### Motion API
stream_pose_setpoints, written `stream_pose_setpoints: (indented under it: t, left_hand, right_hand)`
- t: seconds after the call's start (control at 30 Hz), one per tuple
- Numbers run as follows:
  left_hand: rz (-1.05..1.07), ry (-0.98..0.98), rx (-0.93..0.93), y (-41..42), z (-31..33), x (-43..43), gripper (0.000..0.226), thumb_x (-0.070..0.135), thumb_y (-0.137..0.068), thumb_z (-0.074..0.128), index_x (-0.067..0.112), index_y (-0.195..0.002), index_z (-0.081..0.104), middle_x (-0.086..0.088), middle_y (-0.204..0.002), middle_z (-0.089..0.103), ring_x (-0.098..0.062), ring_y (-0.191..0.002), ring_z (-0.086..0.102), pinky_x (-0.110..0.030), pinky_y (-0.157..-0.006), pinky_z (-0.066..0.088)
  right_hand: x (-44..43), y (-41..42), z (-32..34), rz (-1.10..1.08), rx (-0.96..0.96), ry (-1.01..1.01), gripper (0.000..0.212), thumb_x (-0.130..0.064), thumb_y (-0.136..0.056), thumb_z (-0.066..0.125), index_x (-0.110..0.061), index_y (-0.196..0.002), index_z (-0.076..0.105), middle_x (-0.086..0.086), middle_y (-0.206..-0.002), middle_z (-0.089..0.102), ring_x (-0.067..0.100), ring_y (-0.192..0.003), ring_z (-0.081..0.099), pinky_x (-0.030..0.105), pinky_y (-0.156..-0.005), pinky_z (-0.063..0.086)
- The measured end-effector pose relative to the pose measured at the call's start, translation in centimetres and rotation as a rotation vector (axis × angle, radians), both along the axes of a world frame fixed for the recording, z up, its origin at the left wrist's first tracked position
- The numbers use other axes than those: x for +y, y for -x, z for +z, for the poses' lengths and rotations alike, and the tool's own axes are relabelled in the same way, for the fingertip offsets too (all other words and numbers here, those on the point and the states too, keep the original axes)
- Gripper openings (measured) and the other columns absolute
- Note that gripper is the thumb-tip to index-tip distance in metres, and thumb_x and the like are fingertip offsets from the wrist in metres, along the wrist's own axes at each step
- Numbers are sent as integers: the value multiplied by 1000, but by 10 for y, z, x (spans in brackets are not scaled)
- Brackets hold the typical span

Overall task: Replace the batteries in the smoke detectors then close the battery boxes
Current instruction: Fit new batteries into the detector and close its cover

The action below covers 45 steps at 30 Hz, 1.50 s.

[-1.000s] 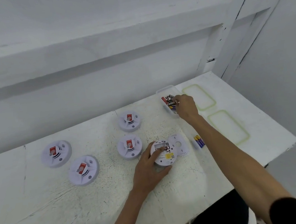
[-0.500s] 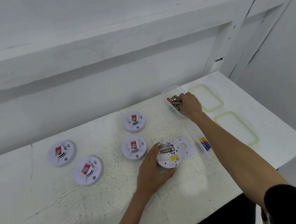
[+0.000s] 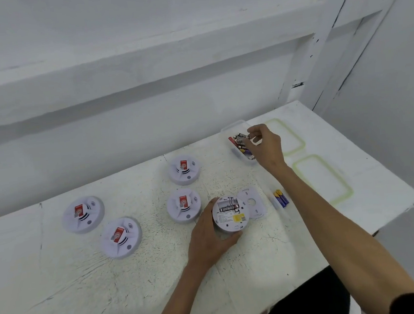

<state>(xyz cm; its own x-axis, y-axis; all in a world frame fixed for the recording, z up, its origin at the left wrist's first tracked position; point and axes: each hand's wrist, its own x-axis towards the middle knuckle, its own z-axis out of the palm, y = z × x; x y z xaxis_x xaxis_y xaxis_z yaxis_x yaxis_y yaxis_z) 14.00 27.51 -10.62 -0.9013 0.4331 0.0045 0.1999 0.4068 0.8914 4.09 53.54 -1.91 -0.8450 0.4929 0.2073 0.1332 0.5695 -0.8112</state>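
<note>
Left to right across the white desk [image 3: 62, 300]. Two closed smoke detectors [image 3: 83, 214] [image 3: 121, 237] lie face up at the left, and two more [image 3: 184, 169] [image 3: 183, 205] lie nearer the centre; all four show red labels and look untouched. Next, the left hand [image 3: 209, 238] cups the open detector [image 3: 229, 213], which lies back-side up with a battery marked EVEREADY [image 3: 229, 208] visible in its compartment; the fingers [image 3: 208, 211] wrap the left rim and the thumb presses the near edge, a closed grip that pins the unit flat. Its removed cover [image 3: 253, 203] lies touching it on the right. Just beyond, a pair of blue-and-yellow batteries [image 3: 281, 198] lies in a clear container that is hard to make out. Farther back, the right hand [image 3: 266, 145] hovers at the clear tray [image 3: 233, 127] of mixed batteries [image 3: 239, 143], thumb and forefinger pinched together over the pile; whether a cell sits in that grip cannot be told. Two green-rimmed lids [image 3: 301, 144] [image 3: 347, 190] lie at the far right.

The step appears to be an exchange of cells at the tray. To do it well, pinch one cell by its ends, check polarity against the compartment, and keep the left hand steadying the housing.
</note>
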Motion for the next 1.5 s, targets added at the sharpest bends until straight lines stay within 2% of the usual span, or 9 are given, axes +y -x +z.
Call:
stream_pose_setpoints:
  t: [0.27,0.47,0.6,0.73,0.9,1.17,1.23,1.3,1.5]
  left_hand:
    - [0,13,16,-2,-1,0,93,57,-70,86,39,-148,39,28,-140,51,4,-131,50,-25,-108,45]
    - [9,26,-1,2,-6,3,88,58,-71,85,44,-145,40,26,-138,54,7,-127,51,-24,-108,46]
    - [13,18,-10,0,-11,2,87,62,-68,83,55,-139,33,36,-133,47,20,-122,46,-2,-100,35]
    - [12,14,-17,0,-14,3,95,70,-63,77,45,-142,31,37,-136,39,25,-122,41,2,-100,31]
    - [29,-8,-42,1,-13,1,91,41,-68,93,46,-139,35,34,-132,47,23,-118,46,-1,-96,38]
    - [15,-18,-92,2,-17,5,105,76,-65,74,35,-151,31,30,-141,44,-1,-132,49,-7,-104,36]
    - [6,-32,-91,3,-17,6,115,86,-66,68,29,-157,26,21,-147,47,1,-134,48,-17,-107,42]
    - [25,-35,-71,3,-13,5,123,85,-65,70,25,-160,20,28,-146,42,16,-129,44,-7,-102,40]
    - [34,-31,-28,-3,4,3,108,79,-64,71,39,-151,21,25,-148,35,25,-128,33,3,-100,30]
  right_hand:
    - [-51,-52,14,14,131,288,21,-22,-86,77,-12,-102,70,-5,-94,72,2,-81,64,13,-67,50]
    - [-75,-82,-4,127,68,186,11,-22,-87,75,-19,-97,73,-13,-90,73,6,-80,66,17,-65,53]
    - [-84,-97,-19,230,28,115,8,-19,-86,75,-20,-94,74,-13,-90,73,12,-80,65,29,-67,57]
    - [-89,-102,-28,332,-9,-34,11,-20,-83,76,-24,-93,75,-13,-89,71,9,-82,62,32,-68,55]
    - [-92,-101,-34,455,-78,-208,13,-31,-85,70,-33,-97,74,-14,-97,68,10,-92,54,22,-78,43]
    - [-107,-100,-36,206,-187,-117,42,-60,-74,73,-34,-103,59,-17,-111,58,12,-110,45,31,-88,40]
    - [-110,-101,-39,177,-253,-64,50,-62,-73,73,-31,-108,56,-15,-108,57,12,-107,46,32,-87,43]
    - [-114,-102,-42,144,-271,-9,51,-65,-71,70,-30,-106,58,-13,-102,61,14,-101,55,33,-84,49]
    - [-123,-103,-39,81,-263,117,44,-31,-76,78,-25,-113,55,-6,-104,64,13,-97,60,20,-78,49]
